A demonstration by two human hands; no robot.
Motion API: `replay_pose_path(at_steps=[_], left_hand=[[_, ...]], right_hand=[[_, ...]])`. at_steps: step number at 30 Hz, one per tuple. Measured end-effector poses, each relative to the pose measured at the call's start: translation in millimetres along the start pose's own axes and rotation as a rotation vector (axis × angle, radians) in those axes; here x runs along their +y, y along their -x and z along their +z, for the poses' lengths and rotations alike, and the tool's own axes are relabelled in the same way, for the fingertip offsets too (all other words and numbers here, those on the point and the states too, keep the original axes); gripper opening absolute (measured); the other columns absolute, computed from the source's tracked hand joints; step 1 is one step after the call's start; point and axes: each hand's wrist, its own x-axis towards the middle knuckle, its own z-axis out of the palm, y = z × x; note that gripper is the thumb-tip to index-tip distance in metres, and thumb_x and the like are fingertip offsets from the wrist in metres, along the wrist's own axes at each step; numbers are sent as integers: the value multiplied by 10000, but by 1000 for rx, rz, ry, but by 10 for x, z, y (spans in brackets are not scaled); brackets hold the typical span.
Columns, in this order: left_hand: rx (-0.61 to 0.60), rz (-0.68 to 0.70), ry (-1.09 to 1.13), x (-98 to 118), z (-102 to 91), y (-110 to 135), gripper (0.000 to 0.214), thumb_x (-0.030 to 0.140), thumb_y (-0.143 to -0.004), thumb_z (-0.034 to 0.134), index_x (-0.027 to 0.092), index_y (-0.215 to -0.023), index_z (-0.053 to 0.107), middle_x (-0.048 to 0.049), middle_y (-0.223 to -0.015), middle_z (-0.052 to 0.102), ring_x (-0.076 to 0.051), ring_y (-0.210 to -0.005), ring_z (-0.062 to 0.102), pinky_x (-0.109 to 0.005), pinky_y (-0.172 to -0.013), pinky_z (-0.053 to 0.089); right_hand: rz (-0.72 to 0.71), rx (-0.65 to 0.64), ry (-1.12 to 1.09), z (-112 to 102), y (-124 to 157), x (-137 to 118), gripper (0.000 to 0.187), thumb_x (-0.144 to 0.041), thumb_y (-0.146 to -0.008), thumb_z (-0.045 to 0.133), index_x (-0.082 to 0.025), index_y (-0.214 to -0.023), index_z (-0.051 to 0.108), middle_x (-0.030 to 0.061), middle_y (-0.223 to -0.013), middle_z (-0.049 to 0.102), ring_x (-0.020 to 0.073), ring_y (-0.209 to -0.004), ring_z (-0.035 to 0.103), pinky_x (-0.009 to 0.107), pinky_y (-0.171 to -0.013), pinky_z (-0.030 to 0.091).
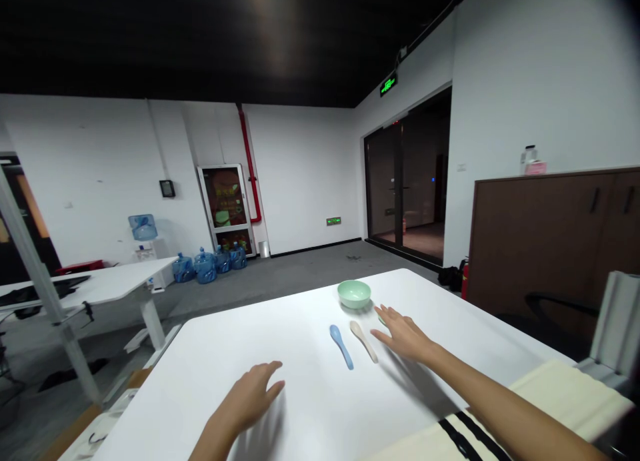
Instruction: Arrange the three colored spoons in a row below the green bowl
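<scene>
A pale green bowl (354,295) stands upright near the far edge of the white table (210,354). Closer to me lie a blue spoon (342,347) and a beige spoon (365,342), side by side. My right hand (403,334) is over the table just right of the beige spoon, fingers apart and pointing toward the bowl. A small bit of something green (382,321) shows beneath its fingers; the rest is hidden. My left hand (253,394) hovers over the left part of the table, empty, thumb and fingers apart.
A cream cloth (565,394) with black stripes lies at the table's right front, under my right forearm. A grey metal post (617,321) rises on the right, before a brown cabinet (535,241). Another white table (115,281) is at left, with blue water bottles (205,266) beyond.
</scene>
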Motion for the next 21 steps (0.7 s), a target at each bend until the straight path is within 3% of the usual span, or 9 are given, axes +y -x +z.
replay_pose_path(at_steps=[5,8,11,16,21], left_hand=[[-12,-4,12,14,4,1,583,528,-914,401,251,-1421,483,-77,-1433,545,-275,-1326,482,-413,-1084,384],[-18,0,6,32,0,12,581,517,-912,404,248,-1421,485,-79,-1429,547,-272,-1317,491,-407,-1086,380],[-15,1,11,28,5,14,582,512,-911,405,246,-1423,482,-83,-1427,548,-272,-1313,493,-413,-1088,378],[-23,1,23,0,28,-1,584,519,-906,416,259,-1425,481,-83,-1432,543,-277,-1314,492,-425,-1086,382],[-27,-5,19,9,20,6,583,519,-907,412,258,-1424,480,-80,-1425,550,-272,-1307,499,-413,-1084,386]], right_hand=[[-36,42,-37,6,1,-22,752,-625,-917,341,-158,-1506,363,158,-1547,376,313,-1436,309,445,-1114,311],[-69,81,-68,-25,-54,-67,624,-553,-934,369,-146,-1386,508,179,-1397,548,293,-1273,510,366,-995,408],[-51,56,-64,-70,-162,-150,503,-508,-937,396,-154,-1213,623,161,-1187,671,264,-1077,625,318,-857,445],[-7,-27,74,-23,-355,-312,410,-478,-900,462,-149,-956,701,154,-1009,714,271,-948,664,312,-741,438],[40,-161,158,218,-419,-367,397,-462,-809,580,-116,-957,704,172,-1029,710,289,-929,678,318,-699,452]])
